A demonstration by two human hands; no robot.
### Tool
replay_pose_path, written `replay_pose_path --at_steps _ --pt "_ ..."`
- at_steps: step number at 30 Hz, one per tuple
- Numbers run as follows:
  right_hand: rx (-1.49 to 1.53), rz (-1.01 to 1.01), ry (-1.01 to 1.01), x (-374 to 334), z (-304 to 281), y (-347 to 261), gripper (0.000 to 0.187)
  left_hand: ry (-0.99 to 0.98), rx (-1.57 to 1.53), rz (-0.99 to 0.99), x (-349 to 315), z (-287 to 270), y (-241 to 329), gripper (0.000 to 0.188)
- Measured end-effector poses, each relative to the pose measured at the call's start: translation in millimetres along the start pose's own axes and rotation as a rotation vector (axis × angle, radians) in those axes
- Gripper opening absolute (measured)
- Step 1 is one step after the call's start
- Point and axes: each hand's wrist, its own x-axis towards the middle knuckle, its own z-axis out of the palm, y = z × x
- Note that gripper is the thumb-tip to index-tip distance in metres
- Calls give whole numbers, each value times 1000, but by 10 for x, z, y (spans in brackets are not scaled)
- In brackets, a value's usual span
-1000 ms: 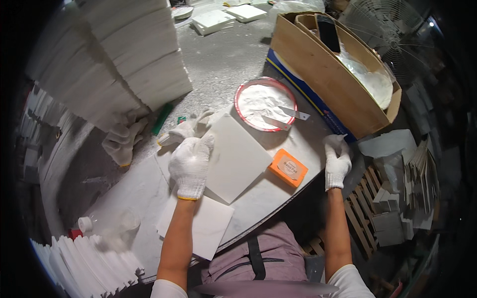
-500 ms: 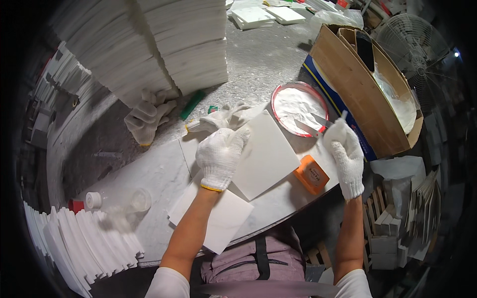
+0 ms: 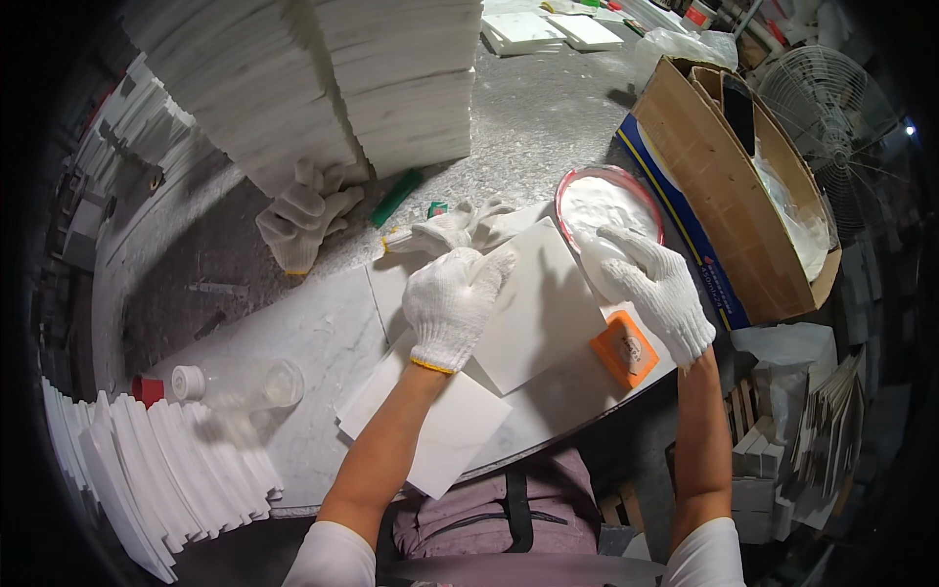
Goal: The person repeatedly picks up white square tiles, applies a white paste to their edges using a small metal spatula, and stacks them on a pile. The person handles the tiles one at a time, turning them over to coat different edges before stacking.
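Note:
My left hand [image 3: 455,303], in a white knit glove, closes on the left edge of a square white marble-look tile [image 3: 550,313]. Under my left forearm, a second pale tile [image 3: 425,421] lies by the table edge. My right hand [image 3: 660,292], also gloved, is at the near rim of a red-rimmed round tub of white paste [image 3: 604,201]. Its fingers curl over something pale that I cannot make out. Just below that hand, an orange square pad [image 3: 624,350] rests on the table.
Loose gloves [image 3: 305,220] and a green bar [image 3: 396,198] lie before tall tile stacks [image 3: 401,98]. A cardboard box [image 3: 729,186] stands right, beside a fan [image 3: 831,127]. At left are a clear bottle [image 3: 240,383] and a row of white tiles [image 3: 176,479].
My right hand has moved left to the tub's near rim. The flat metal blades seen at the tub are now out of sight. My left hand stays on the tile; the view has shifted slightly.

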Motion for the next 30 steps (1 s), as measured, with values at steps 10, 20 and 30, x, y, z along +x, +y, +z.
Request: replay_pose_path --at_steps 10,20,30 --pt "-59 -10 -12 114 29 -54 50 63 -10 85 -10 51 -71 41" --pt "6 67 -20 153 45 -165 52 59 19 108 -4 32 -44 41" --pt "31 59 -15 159 40 -174 52 49 25 93 -9 23 -42 37"
